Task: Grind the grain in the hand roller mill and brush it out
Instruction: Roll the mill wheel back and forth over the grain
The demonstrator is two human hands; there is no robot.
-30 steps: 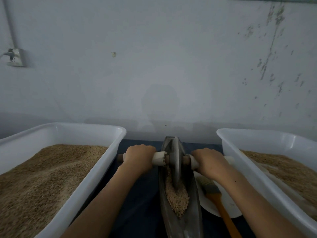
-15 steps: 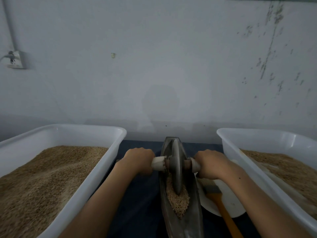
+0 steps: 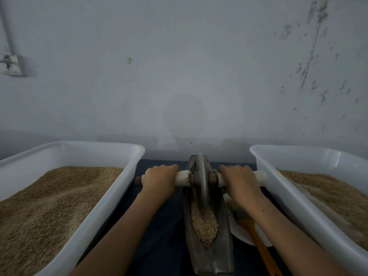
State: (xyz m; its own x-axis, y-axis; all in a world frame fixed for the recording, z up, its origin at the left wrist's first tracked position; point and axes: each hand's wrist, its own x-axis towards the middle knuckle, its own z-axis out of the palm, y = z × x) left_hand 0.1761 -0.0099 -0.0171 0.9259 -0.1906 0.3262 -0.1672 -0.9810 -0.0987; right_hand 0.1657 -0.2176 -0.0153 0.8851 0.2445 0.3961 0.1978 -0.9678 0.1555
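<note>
The left hand [image 3: 159,181] grips the left end of the white axle handle [image 3: 182,178]; the right hand [image 3: 238,181] grips the right end. Between them the wheel [image 3: 201,182] stands in the trough [image 3: 209,253], whose long axis runs away from the person. Uneven pressure could tip the wheel and spill grain [image 3: 205,226] toward the brush [image 3: 253,230] below the right wrist.

Grey metal trough [image 3: 211,253] lengthwise, tan grain [image 3: 204,224] heaped inside; upright disc wheel [image 3: 201,182] on white-wrapped axle [image 3: 183,178] at far end.
</note>
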